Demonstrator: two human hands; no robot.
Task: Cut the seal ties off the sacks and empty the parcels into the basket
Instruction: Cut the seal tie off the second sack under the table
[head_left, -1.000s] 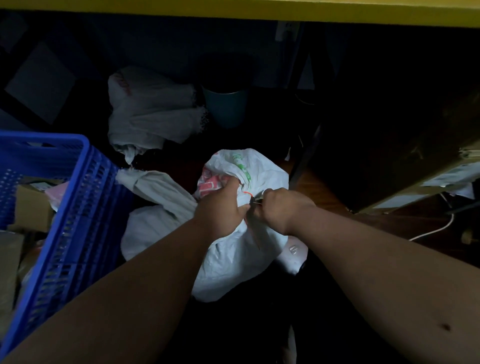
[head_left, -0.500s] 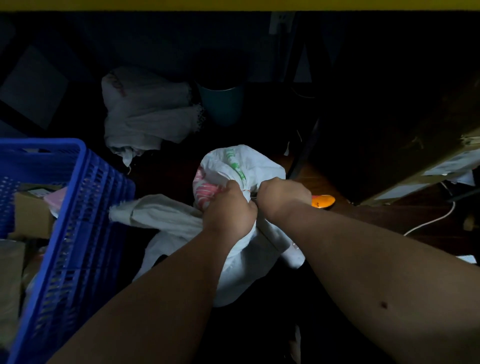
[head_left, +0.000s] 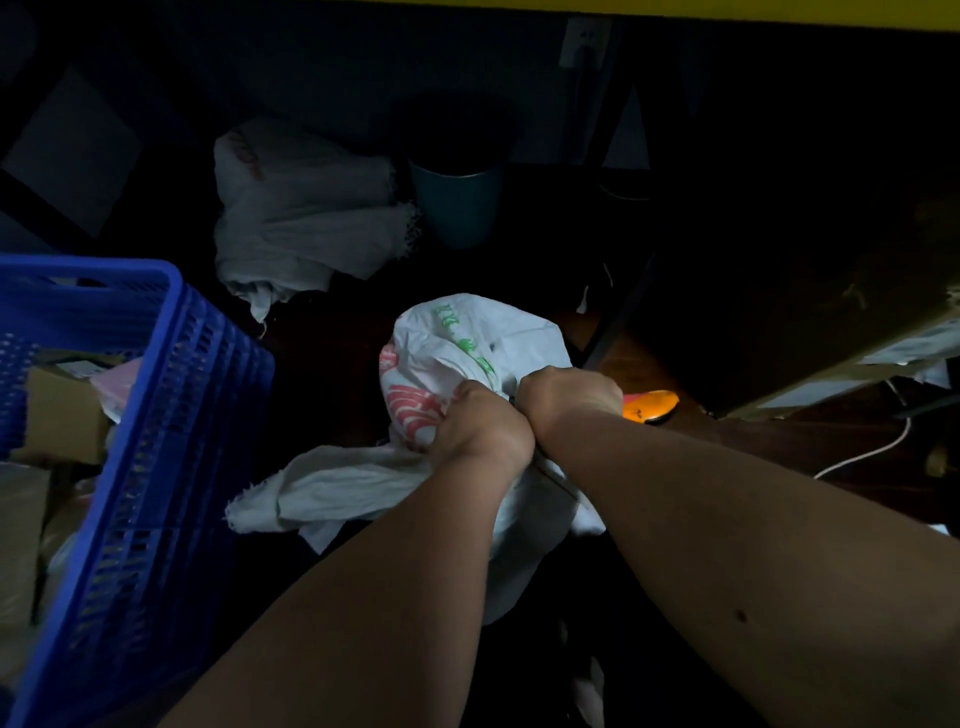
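Both fists side by side at the sack (head_left: 467, 343) neck: left hand (head_left: 480, 421) bunches the cloth, right hand (head_left: 569, 397) curled tight, contents hidden.

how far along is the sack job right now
Done, it seems: the blue basket already holds boxes and parcels, and limp white sacks lie behind. In hand: the left hand grips the neck of a full printed sack; the right hand works at it, tool hidden. Left: freeing this neck and tipping it out.

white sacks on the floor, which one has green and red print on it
The white woven sack gripped by both hands, left hand and right hand; the others are plain.
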